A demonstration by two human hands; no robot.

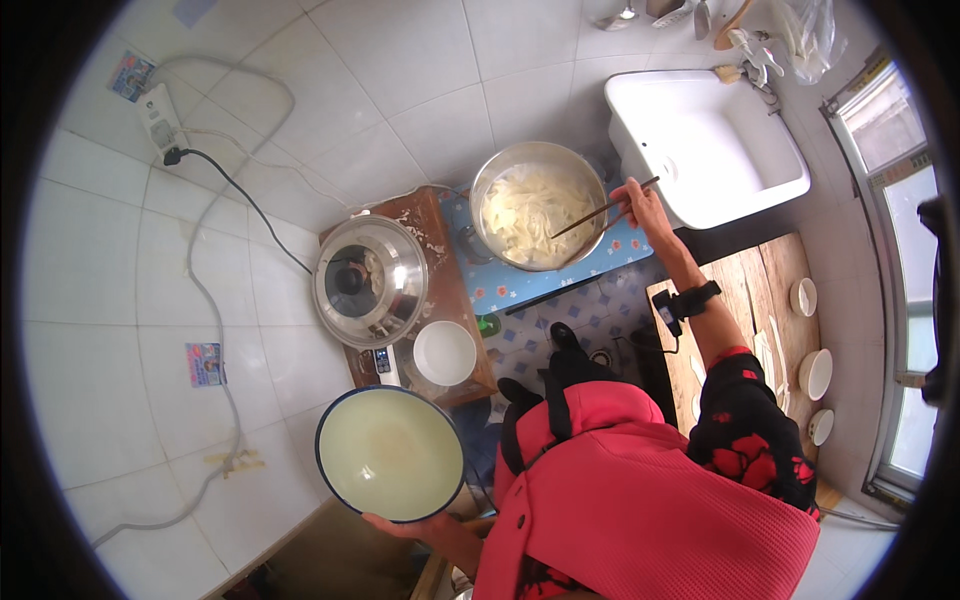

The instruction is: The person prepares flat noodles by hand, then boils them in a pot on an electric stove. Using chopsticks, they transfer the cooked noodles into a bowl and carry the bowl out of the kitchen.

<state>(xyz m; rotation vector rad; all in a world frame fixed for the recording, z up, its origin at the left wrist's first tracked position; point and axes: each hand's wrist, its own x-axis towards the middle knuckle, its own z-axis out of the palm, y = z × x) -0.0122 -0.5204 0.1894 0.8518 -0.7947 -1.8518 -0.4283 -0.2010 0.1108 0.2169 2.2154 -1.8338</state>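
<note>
My right hand (640, 206) grips a pair of dark chopsticks (589, 220) over the right rim of a deep metal pot (478, 196). Pale wide noodles (532, 210) fill much of the pot, and one chopstick tip reaches down to them. Low on the left, my left hand (409, 527) holds a large enamel basin (390, 450) by its lower rim. The basin is pale inside with a dark blue edge, and no food shows in it. Most of my left hand's fingers are hidden beneath the basin.
An electric pot with a glass lid (370, 281) and a white bowl (445, 353) stand on a brown wooden table (480, 375). A white sink (712, 150) is at upper right. On the right, a wooden board (739, 300) bears several small bowls. A black power cord (251, 206) runs to a wall socket strip.
</note>
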